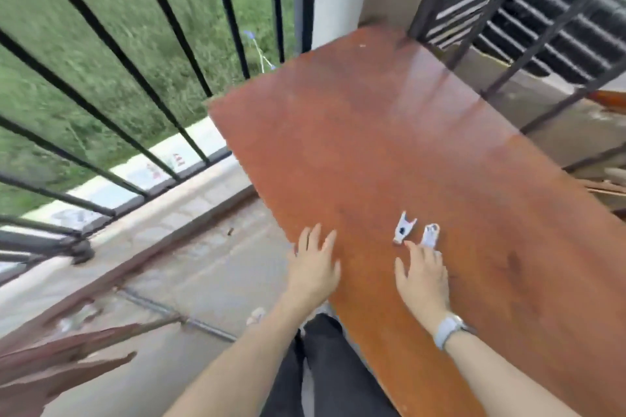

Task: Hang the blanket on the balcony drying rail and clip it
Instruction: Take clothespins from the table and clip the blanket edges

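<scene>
Brown wood is under my hands. It is a table (389, 145), and two white clips lie on it. My right hand (423, 276) is flat with the fingers spread, and the tips touch the right clip (430, 235). It is not holding anything yet. The left clip (403, 227) lies just beside my fingers, a bit farther out. My left hand (313, 264) is spread too, over the table's edge, and it holds nothing.

I cannot see the blanket anywhere. I cannot tell if it is hung yet. The black rail bars (142, 85) stand to my left, with green grass behind them.

What could go wrong? I think the clips are small and the wood looks smooth, so a poke may push one away and not lift it. If I grab fast, one clip may slide off the near edge and drop to the floor (210, 267). It could even go out between the bars.

Some things are hard to see. Everything is blurry. My fingers hide part of the right clip, so I cannot tell its shape well. The top of the rail is cut off, so I cannot see where a blanket would hang.
</scene>
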Demonstrator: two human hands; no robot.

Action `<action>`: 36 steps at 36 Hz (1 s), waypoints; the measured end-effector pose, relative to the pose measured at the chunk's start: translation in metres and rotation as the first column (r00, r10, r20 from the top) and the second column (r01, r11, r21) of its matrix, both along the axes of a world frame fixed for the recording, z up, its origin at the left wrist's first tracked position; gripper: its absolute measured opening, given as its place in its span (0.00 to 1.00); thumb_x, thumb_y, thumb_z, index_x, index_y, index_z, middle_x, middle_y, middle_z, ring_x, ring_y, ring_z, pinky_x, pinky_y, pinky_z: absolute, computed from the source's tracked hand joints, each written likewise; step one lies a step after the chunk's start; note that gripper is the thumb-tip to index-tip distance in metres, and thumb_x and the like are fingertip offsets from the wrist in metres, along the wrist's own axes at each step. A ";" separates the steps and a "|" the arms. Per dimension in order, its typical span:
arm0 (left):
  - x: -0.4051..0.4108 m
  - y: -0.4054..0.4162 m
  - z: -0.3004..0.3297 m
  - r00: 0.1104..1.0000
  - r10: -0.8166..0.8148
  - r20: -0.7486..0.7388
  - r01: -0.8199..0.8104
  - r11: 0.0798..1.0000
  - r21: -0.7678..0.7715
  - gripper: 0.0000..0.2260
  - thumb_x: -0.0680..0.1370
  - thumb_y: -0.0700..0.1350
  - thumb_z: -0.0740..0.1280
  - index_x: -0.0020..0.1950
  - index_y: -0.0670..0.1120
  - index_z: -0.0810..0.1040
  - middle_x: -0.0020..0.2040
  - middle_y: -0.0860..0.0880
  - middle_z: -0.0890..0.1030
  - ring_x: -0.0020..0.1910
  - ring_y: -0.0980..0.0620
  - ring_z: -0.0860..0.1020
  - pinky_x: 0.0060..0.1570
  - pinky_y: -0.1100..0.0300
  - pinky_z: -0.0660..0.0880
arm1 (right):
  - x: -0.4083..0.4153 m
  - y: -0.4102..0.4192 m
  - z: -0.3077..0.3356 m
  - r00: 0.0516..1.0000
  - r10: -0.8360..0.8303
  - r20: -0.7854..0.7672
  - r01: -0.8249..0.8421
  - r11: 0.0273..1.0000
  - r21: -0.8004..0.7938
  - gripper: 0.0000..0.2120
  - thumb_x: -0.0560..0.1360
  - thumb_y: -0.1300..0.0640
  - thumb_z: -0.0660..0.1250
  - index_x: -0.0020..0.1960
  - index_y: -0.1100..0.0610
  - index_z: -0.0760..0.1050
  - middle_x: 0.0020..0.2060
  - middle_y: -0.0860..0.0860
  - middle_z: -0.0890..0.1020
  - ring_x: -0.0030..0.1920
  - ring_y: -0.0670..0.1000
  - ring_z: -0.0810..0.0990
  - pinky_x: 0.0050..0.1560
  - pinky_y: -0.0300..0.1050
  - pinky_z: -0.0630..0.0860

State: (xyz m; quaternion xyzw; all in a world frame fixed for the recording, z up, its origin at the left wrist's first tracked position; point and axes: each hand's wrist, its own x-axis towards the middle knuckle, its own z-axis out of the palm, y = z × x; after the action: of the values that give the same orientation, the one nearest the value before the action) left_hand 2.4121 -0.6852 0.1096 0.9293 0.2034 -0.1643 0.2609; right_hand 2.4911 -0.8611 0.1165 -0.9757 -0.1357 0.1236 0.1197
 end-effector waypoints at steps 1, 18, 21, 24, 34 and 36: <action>0.003 -0.011 -0.006 0.998 -0.051 -0.025 0.051 0.999 0.003 0.25 0.79 0.51 0.56 0.75 0.51 0.53 0.77 0.46 0.50 0.75 0.44 0.47 0.71 0.44 0.51 | 0.005 -0.010 -0.003 1.000 -0.005 -0.022 0.004 0.999 -0.040 0.17 0.72 0.57 0.65 0.60 0.60 0.73 0.55 0.59 0.77 0.56 0.62 0.72 0.54 0.55 0.71; -0.042 -0.018 -0.023 0.995 0.076 -0.072 -0.087 0.981 -0.175 0.20 0.80 0.47 0.56 0.72 0.47 0.62 0.76 0.47 0.56 0.75 0.48 0.52 0.71 0.53 0.57 | 0.009 -0.030 -0.020 0.807 0.575 0.132 -0.571 0.818 -0.073 0.11 0.66 0.62 0.71 0.47 0.57 0.76 0.42 0.53 0.79 0.43 0.56 0.76 0.40 0.48 0.74; -0.056 -0.006 -0.011 0.967 0.254 0.007 -0.241 0.926 -0.290 0.18 0.80 0.45 0.58 0.69 0.45 0.66 0.71 0.46 0.65 0.71 0.50 0.61 0.68 0.60 0.59 | -0.008 0.005 -0.002 0.798 0.594 0.101 -0.601 0.798 0.051 0.10 0.73 0.57 0.62 0.53 0.55 0.74 0.44 0.52 0.78 0.47 0.55 0.76 0.42 0.48 0.74; -0.074 0.013 0.006 0.893 0.437 0.105 -0.370 0.847 -0.382 0.15 0.79 0.44 0.61 0.66 0.46 0.70 0.64 0.49 0.72 0.64 0.52 0.68 0.62 0.62 0.64 | -0.030 0.051 0.013 0.764 0.645 0.024 -0.636 0.746 0.197 0.16 0.76 0.52 0.55 0.62 0.51 0.69 0.43 0.50 0.78 0.43 0.53 0.76 0.41 0.45 0.72; -0.229 0.113 0.050 0.687 0.665 0.293 -0.561 0.741 -0.368 0.20 0.71 0.63 0.61 0.56 0.54 0.80 0.49 0.57 0.82 0.54 0.56 0.77 0.58 0.52 0.71 | -0.156 0.201 0.050 0.567 0.792 -0.229 -0.618 0.592 0.518 0.34 0.72 0.49 0.67 0.72 0.49 0.54 0.52 0.47 0.76 0.53 0.51 0.76 0.51 0.37 0.70; -0.261 0.128 0.054 0.684 0.661 0.308 -0.571 0.748 -0.338 0.18 0.71 0.62 0.62 0.53 0.54 0.81 0.45 0.63 0.79 0.52 0.60 0.75 0.58 0.52 0.70 | -0.180 0.222 0.055 0.503 0.846 -0.178 -0.680 0.514 0.522 0.34 0.72 0.51 0.68 0.72 0.52 0.55 0.49 0.47 0.76 0.51 0.51 0.77 0.45 0.28 0.66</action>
State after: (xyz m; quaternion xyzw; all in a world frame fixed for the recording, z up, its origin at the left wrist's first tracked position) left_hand 2.1513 -0.5576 0.1635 0.7841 0.4273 0.1106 0.4363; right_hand 2.3114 -0.6387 0.1711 -0.7129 -0.5546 0.3375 0.2654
